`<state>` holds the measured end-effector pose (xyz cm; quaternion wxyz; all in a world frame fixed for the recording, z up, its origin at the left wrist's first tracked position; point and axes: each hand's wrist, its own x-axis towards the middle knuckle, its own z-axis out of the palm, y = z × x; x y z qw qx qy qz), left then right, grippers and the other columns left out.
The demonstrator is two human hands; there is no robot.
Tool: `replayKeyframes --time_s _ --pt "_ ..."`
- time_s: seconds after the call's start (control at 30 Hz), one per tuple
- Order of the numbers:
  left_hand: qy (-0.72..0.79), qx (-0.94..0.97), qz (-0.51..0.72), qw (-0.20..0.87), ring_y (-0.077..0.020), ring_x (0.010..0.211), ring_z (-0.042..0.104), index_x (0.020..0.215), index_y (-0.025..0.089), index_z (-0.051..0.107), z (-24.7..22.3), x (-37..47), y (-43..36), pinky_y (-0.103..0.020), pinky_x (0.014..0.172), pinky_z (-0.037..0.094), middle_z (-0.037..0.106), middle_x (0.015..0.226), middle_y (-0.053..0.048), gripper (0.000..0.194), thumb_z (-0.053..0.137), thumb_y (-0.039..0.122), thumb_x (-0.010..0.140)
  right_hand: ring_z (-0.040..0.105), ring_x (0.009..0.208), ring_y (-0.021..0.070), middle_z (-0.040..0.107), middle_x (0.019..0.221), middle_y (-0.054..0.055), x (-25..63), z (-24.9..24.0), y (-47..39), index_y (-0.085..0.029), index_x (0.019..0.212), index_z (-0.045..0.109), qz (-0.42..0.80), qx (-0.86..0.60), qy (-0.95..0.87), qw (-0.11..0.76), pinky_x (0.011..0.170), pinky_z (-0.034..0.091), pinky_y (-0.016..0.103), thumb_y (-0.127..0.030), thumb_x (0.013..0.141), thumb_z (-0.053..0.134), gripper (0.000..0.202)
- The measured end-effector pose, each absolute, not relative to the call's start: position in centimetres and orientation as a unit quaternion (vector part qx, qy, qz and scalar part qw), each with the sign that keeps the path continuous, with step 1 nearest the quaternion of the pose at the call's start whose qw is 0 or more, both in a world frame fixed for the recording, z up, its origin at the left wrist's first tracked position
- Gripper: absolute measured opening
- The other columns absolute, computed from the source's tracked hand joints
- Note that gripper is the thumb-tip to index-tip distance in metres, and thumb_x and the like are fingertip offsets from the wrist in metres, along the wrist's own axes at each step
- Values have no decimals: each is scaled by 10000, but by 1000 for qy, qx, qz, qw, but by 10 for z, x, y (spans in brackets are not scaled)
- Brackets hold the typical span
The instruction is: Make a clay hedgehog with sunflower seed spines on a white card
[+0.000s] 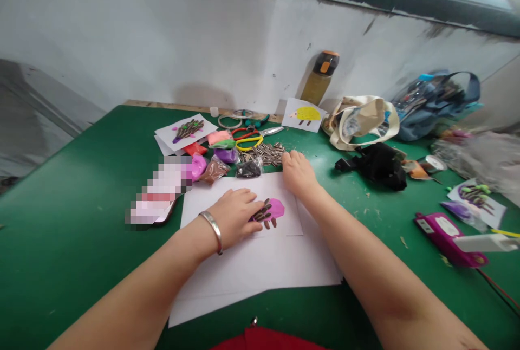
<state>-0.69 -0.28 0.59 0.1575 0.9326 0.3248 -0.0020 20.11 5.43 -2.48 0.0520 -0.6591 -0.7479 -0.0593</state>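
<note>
My left hand [233, 219], with a silver bangle on the wrist, lies fingers apart on white paper [227, 279], partly covering a pink clay shape [277, 208] that bears striped seeds and brown legs. My right hand [298, 174] reaches to the right end of a pile of sunflower seeds [266, 154]; its fingertips are bent down at the seeds, and whether they pinch one is hidden. Small bags of coloured clay, among them a black one [249, 168] and a brown one [214, 169], lie left of the pile.
Scissors [272, 130] and pliers lie behind the seeds. Farther back are a yellow hedgehog card [303, 115], a bottle [319, 79] and a cream bag [363, 122]. A phone [158, 193] sits left; a magenta glue gun [447, 239] lies right. Another seed-covered card [187, 130] is back left.
</note>
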Motion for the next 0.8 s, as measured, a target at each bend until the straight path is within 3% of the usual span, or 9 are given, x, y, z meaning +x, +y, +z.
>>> replayKeyframes --time_s 0.1,0.27,0.4,0.63,0.8 --pt "323 932 2 163 -240 914 523 1028 189 593 7 -7 -3 -354 797 414 583 938 -71 259 562 379 853 543 860 229 607 912 118 201 -15 40 -147 955 537 -31 -665 -740 95 746 387 322 -34 845 344 249" --pt "326 931 1 164 -250 932 524 1040 180 595 5 -7 -2 -367 809 410 586 942 -76 272 572 372 849 553 645 139 603 683 -20 205 -5 -6 -218 860 540 204 -622 -716 242 684 399 277 -216 913 364 184" --pt "326 932 -2 161 -241 905 518 1004 187 597 5 -6 -2 -353 774 407 581 921 -64 242 581 368 843 538 602 120 586 646 -40 203 -9 -36 -225 843 576 355 -596 -662 282 581 401 230 -264 873 455 130" --pt "316 934 19 164 -220 865 516 954 202 592 5 -6 -2 -330 746 403 569 887 -44 159 571 316 845 513 571 103 594 618 -45 193 -11 -40 -212 719 590 388 -550 -681 287 548 367 210 -227 866 470 190" --pt "321 932 21 164 -223 882 512 957 203 595 3 -6 -2 -334 764 400 573 887 -44 167 574 324 844 536 601 101 628 654 -48 195 -13 -39 -220 734 638 381 -533 -702 280 580 379 204 -184 856 471 210"
